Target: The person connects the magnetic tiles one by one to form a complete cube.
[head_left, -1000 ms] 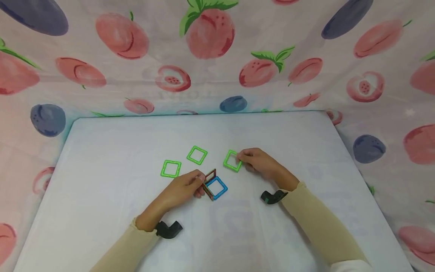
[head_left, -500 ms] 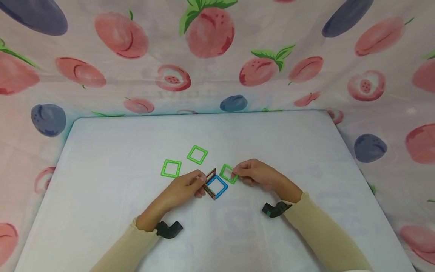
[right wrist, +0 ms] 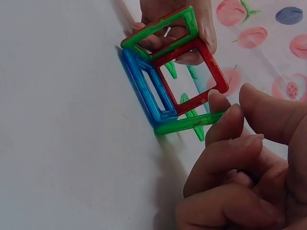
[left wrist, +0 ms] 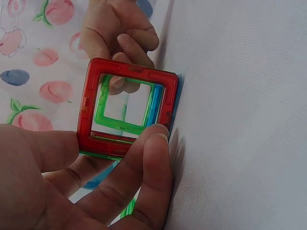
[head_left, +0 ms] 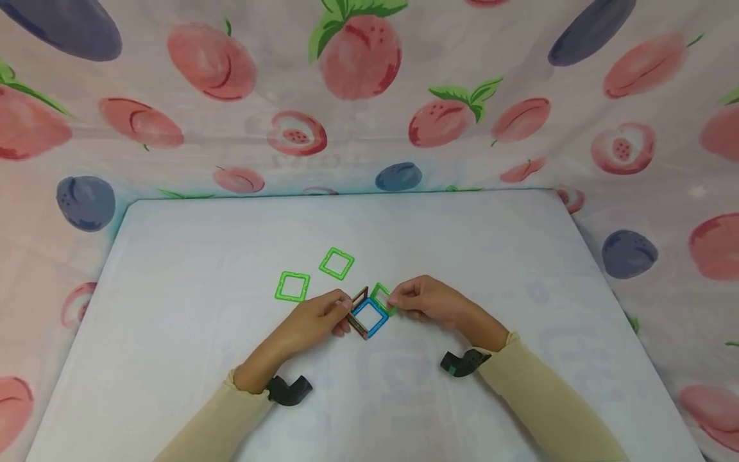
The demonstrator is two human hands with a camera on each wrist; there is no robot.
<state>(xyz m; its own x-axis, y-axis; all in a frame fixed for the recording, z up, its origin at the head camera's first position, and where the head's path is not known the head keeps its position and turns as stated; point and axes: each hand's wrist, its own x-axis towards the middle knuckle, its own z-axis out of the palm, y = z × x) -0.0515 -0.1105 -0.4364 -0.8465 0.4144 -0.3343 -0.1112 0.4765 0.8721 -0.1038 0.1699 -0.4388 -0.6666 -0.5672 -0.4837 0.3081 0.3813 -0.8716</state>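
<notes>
A blue square magnetic tile point(head_left: 379, 326) lies flat on the table, with two tiles standing along its edges. One of these shows red point(left wrist: 88, 103) in the left wrist view and green on its inner side in the right wrist view. My left hand point(head_left: 316, 319) pinches it between thumb and fingers. The other, a red tile point(right wrist: 218, 72), stands at the far side and joins it at a corner. My right hand point(head_left: 433, 298) pinches a green tile point(right wrist: 192, 123) by its upper edge. This tile stands upright, its lower edge right at the blue tile's side, opposite the left hand.
Two more green tiles lie flat on the white table: one tile point(head_left: 280, 285) just beyond the left hand, another tile point(head_left: 326, 258) farther back. A fruit-printed curtain point(head_left: 346, 154) hangs behind the table. Each wrist carries a black mount point(head_left: 288, 390).
The right hand has brought the green tile toward me and leftward to the blue tile's edge, tipping it more upright. The left hand has stayed in place, holding its tile.
</notes>
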